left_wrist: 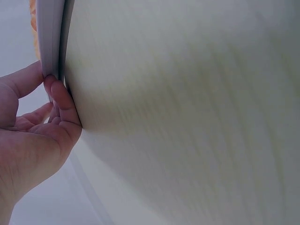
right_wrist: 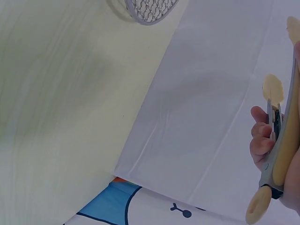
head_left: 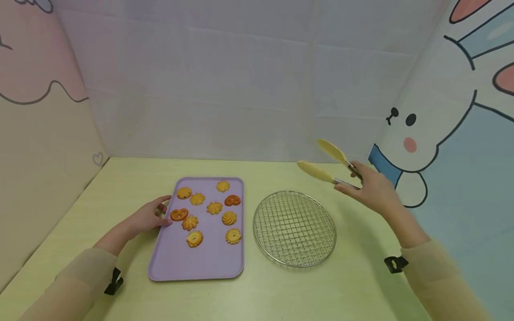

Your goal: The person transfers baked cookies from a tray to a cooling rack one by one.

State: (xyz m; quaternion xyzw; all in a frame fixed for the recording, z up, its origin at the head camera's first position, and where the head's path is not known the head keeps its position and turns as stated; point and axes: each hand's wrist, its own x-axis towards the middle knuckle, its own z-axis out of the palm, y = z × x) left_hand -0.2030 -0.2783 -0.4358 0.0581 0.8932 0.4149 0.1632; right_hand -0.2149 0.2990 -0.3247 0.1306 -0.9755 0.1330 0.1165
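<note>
My left hand (head_left: 150, 215) grips the left edge of a purple tray (head_left: 213, 263); in the left wrist view the thumb lies over the rim and the fingers curl beneath it. Several cookies lie on the tray, among them a pretzel (head_left: 232, 200), a swirl cookie (head_left: 229, 218) and a round cookie with a face (head_left: 184, 193). My right hand (head_left: 375, 189) holds a pair of tongs (head_left: 317, 171) with cream-coloured tips, raised above the table at the back right. The tongs' two arms are spread apart, with nothing between the tips.
A round wire rack (head_left: 295, 229) lies on the pale yellow-green table (head_left: 281, 294), right of the tray. A white sheet (head_left: 241, 89) stands behind the table. Cartoon-printed panels close in the left and right sides, the right one with a rabbit (head_left: 425, 147).
</note>
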